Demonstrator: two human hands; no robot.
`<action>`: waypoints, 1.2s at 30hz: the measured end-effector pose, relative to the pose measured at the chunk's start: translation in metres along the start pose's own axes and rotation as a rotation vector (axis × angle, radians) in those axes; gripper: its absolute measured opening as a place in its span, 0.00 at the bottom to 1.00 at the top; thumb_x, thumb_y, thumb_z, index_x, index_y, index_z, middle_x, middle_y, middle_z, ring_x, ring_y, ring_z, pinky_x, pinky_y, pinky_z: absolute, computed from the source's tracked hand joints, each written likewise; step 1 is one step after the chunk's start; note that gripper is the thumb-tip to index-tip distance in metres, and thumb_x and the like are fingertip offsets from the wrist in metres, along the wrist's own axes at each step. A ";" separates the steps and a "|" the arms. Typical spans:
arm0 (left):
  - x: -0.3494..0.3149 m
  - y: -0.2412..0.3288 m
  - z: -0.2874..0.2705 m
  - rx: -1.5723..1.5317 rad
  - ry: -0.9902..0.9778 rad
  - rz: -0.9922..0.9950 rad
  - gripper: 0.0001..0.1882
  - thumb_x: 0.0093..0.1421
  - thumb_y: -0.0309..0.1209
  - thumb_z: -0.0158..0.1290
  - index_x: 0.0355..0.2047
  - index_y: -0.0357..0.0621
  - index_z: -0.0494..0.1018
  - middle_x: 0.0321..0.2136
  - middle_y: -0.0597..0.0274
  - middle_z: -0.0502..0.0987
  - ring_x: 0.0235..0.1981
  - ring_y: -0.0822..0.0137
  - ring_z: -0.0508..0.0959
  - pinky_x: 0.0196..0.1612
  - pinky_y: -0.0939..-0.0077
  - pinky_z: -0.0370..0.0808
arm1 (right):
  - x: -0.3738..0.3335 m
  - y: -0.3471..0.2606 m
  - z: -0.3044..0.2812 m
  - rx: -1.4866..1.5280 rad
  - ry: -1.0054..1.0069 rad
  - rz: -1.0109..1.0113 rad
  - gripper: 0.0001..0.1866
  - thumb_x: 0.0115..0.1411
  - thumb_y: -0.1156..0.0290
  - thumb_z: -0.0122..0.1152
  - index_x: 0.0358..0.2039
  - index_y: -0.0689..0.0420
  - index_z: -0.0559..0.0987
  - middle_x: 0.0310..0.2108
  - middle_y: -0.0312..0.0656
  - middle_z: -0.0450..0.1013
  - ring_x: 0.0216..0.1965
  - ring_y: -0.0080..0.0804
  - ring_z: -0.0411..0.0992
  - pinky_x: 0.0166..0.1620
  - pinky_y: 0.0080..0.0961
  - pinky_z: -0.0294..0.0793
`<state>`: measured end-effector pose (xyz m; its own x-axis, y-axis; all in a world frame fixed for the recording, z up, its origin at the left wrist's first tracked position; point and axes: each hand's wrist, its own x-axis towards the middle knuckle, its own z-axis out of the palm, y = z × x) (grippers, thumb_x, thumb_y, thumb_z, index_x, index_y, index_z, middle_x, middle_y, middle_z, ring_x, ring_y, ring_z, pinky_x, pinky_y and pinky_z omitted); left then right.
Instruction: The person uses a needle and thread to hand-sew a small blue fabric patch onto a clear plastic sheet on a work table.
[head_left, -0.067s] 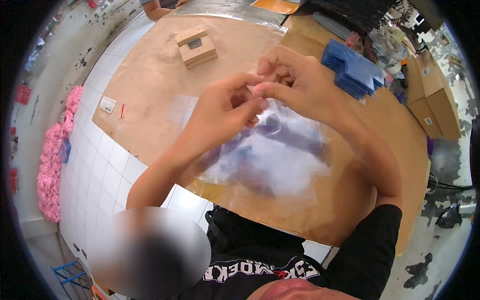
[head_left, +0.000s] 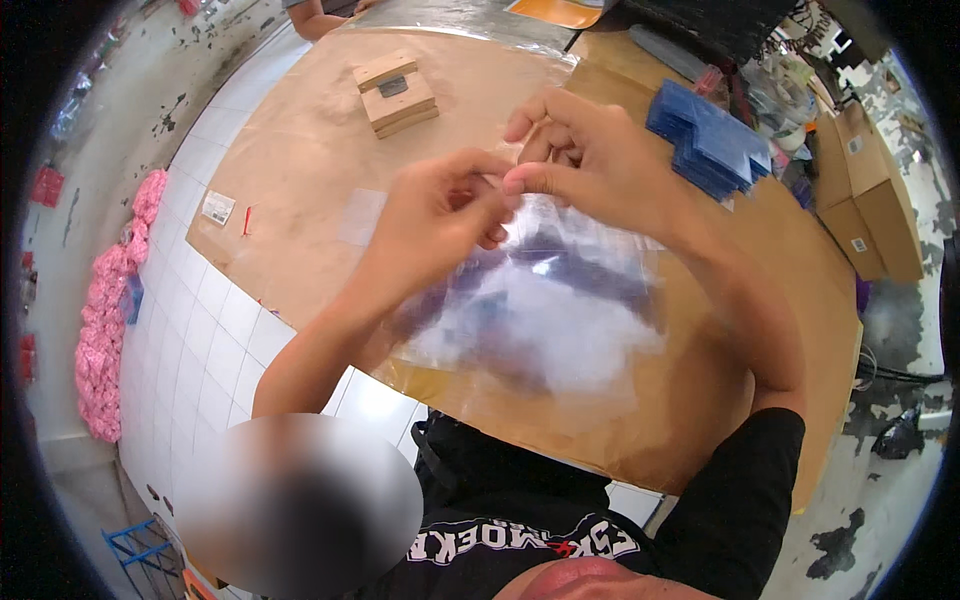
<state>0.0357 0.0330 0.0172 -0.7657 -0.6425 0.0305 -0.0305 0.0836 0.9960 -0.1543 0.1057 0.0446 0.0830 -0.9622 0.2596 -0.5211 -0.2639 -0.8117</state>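
Observation:
My left hand (head_left: 430, 215) and my right hand (head_left: 600, 160) meet at the fingertips above the table. The left fingers are curled, with thumb and forefinger pinched together. On the right hand, the thumb presses toward the left fingertips, and the other fingers are bent. Whatever sits in the two pinches is too small or too clear to make out. Below the hands lies a shiny clear plastic sheet (head_left: 590, 340), with bright reflections across it. A smaller clear plastic piece (head_left: 362, 215) lies left of my left hand.
A wooden block jig (head_left: 397, 98) stands at the far side. Blue flat pieces (head_left: 705, 140) are stacked at the right, near a cardboard box (head_left: 865, 190). A white label (head_left: 217, 207) and a red strip (head_left: 247, 220) lie at the left edge. Another person's arm (head_left: 315, 20) shows at the far edge.
My left fingertips have drawn slightly left and my right forefinger has shifted a little. The reflections on the clear plastic under my hands look different.

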 end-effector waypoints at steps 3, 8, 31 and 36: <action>0.001 -0.013 -0.039 -0.089 0.177 -0.013 0.08 0.62 0.27 0.55 0.37 0.34 0.76 0.24 0.59 0.78 0.23 0.72 0.79 0.27 0.80 0.77 | 0.028 0.013 -0.017 -0.015 -0.240 0.213 0.15 0.59 0.68 0.67 0.42 0.63 0.76 0.24 0.36 0.78 0.23 0.12 0.71 0.26 0.14 0.69; 0.011 -0.027 -0.094 -0.077 0.387 -0.106 0.09 0.61 0.34 0.57 0.33 0.41 0.74 0.23 0.59 0.79 0.22 0.70 0.79 0.25 0.79 0.76 | 0.072 0.058 -0.018 0.336 -0.091 0.451 0.10 0.61 0.65 0.65 0.36 0.58 0.79 0.26 0.33 0.77 0.23 0.15 0.70 0.26 0.13 0.70; 0.079 -0.059 -0.175 -0.012 0.400 -0.246 0.17 0.65 0.43 0.54 0.29 0.41 0.74 0.23 0.62 0.76 0.19 0.74 0.76 0.23 0.81 0.77 | 0.170 0.128 0.026 0.567 0.205 0.685 0.09 0.59 0.65 0.65 0.31 0.57 0.77 0.27 0.36 0.75 0.28 0.24 0.75 0.33 0.20 0.79; 0.079 -0.069 -0.177 -0.027 0.464 -0.201 0.19 0.63 0.44 0.57 0.27 0.39 0.74 0.22 0.61 0.77 0.17 0.74 0.76 0.21 0.82 0.77 | 0.167 0.124 0.028 0.571 0.225 0.632 0.10 0.60 0.65 0.65 0.31 0.59 0.78 0.27 0.36 0.76 0.28 0.24 0.76 0.33 0.20 0.79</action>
<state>0.0909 -0.1587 -0.0345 -0.3796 -0.9154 -0.1342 -0.1267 -0.0923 0.9876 -0.1815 -0.0894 -0.0275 -0.2776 -0.9193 -0.2788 0.0964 0.2621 -0.9602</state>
